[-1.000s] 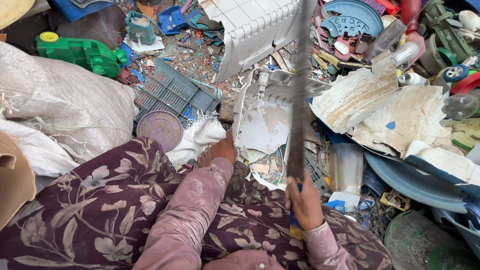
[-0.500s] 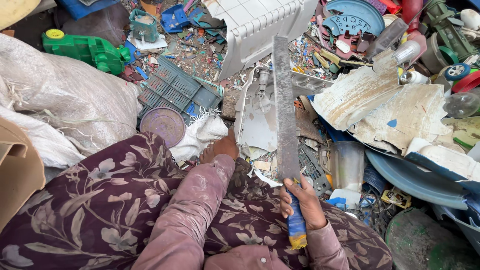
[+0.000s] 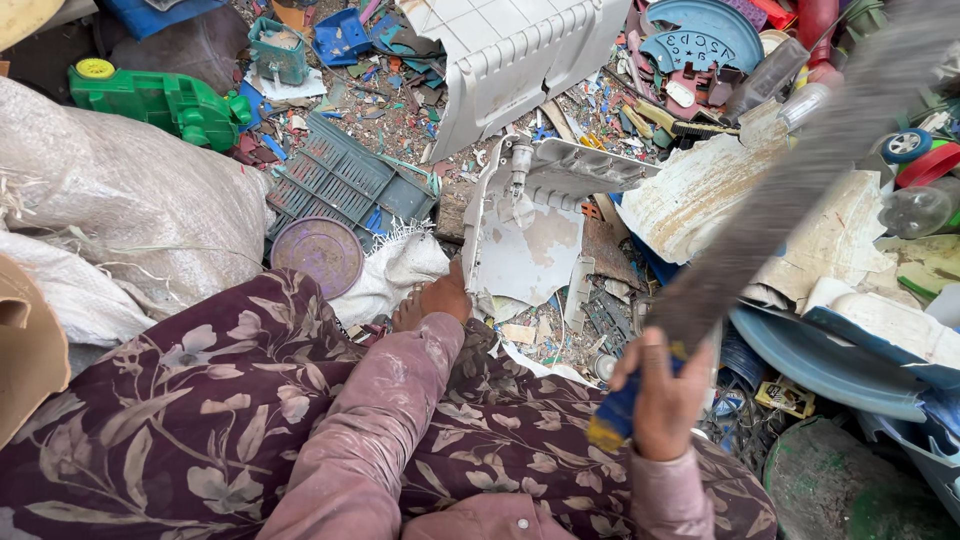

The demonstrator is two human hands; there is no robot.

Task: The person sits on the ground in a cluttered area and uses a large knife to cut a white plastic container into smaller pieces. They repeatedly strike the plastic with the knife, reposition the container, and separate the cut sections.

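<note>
Plastic scrap-sorting yard; broken plastic litter (image 3: 420, 110); sacks (image 3: 130, 210)

left hand (image 3: 437, 298): reaching forward, fingers down | right hand (image 3: 660, 392): raised; grip closed, fist tight
</note>
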